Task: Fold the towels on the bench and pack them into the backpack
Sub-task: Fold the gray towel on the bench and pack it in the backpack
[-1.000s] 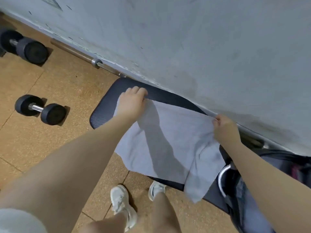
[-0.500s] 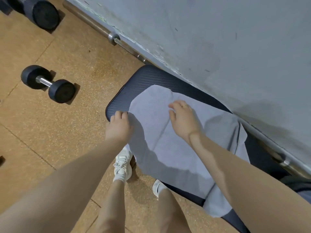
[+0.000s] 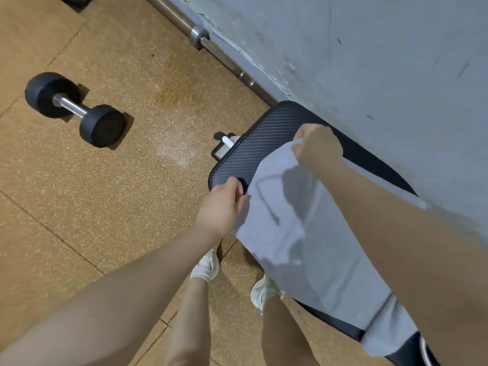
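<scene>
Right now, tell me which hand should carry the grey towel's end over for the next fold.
Probably the right hand: it pinches the raised far corner of the grey cloth towel. The left hand grips the near corner, low at the black ribbed bench pad edge.

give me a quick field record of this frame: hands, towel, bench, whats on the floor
left hand: pinches the towel's near left corner
right hand: grips the towel's far left corner, lifted off the pad
towel: grey, spread along the bench, left end raised
bench: black ribbed pad, set against the wall
floor: one dumbbell to the left; barbell along the wall
backpack: not clearly in view
</scene>
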The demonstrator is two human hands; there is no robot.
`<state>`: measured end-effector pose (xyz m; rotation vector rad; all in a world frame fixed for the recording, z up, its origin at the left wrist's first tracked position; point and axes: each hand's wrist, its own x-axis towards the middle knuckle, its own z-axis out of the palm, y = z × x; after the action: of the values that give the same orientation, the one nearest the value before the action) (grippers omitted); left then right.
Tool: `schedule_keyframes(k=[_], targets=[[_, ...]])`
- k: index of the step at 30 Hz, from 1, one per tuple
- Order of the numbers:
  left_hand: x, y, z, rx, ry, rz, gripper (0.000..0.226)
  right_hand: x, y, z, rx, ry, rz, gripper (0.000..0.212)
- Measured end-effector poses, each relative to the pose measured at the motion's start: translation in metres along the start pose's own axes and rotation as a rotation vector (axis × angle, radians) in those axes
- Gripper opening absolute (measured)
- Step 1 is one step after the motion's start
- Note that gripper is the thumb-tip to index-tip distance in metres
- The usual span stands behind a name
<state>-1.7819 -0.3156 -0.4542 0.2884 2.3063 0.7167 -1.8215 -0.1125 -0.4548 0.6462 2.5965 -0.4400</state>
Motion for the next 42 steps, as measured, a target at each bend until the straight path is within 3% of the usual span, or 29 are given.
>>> schedule_keyframes(k=[3,5,7,9,15,18,21,24,28,31,35,39,42], targets=[[0.004,-0.003,-0.008,0.02,-0.053,-0.006,0.037,0.004,-0.004,-0.016,-0.034,-0.015,-0.044,0.017],[0.01,-0.001,-0.005,0.097,-0.076,-0.006,0.045,0.003,-0.003,-0.025,0.209,-0.088,-0.066,0.017],[0.017,0.003,0.0,0.215,-0.054,0.018,0.036,0.0,-0.002,-0.034,0.466,-0.152,-0.09,0.032],[0.021,0.007,0.004,0.26,-0.06,0.071,0.026,-0.002,0.002,-0.037,0.569,-0.142,-0.078,0.045],[0.022,-0.008,-0.016,-0.285,-0.173,0.063,0.023,0.011,-0.001,-0.029,0.761,0.056,0.095,0.05],[0.029,-0.021,-0.044,-0.332,-0.189,0.099,0.016,0.024,-0.014,-0.032,0.674,0.127,0.095,0.049],[0.047,-0.031,-0.065,-0.3,-0.081,0.089,0.012,0.042,-0.029,-0.036,0.673,0.16,0.069,0.043],[0.067,-0.032,-0.074,-0.242,0.165,0.031,0.011,0.046,-0.038,-0.038,0.667,0.119,0.009,0.046],[0.073,-0.028,-0.063,0.037,0.252,-0.056,0.042,0.017,-0.012,-0.033,0.449,0.071,-0.022,0.047],[0.055,-0.014,-0.04,0.277,0.174,0.085,0.038,-0.022,0.036,-0.023,0.346,0.068,0.114,0.038],[0.016,0.025,0.002,0.248,-0.001,0.442,0.028,-0.09,0.108,-0.02,0.254,-0.008,0.279,0.029],[-0.024,0.063,0.067,0.194,-0.35,0.425,0.027,-0.148,0.176,-0.014,0.238,0.025,0.458,0.025],[-0.052,0.086,0.119,0.188,-0.393,0.549,0.021,-0.176,0.218,0.001,0.268,0.004,0.49,0.019]])
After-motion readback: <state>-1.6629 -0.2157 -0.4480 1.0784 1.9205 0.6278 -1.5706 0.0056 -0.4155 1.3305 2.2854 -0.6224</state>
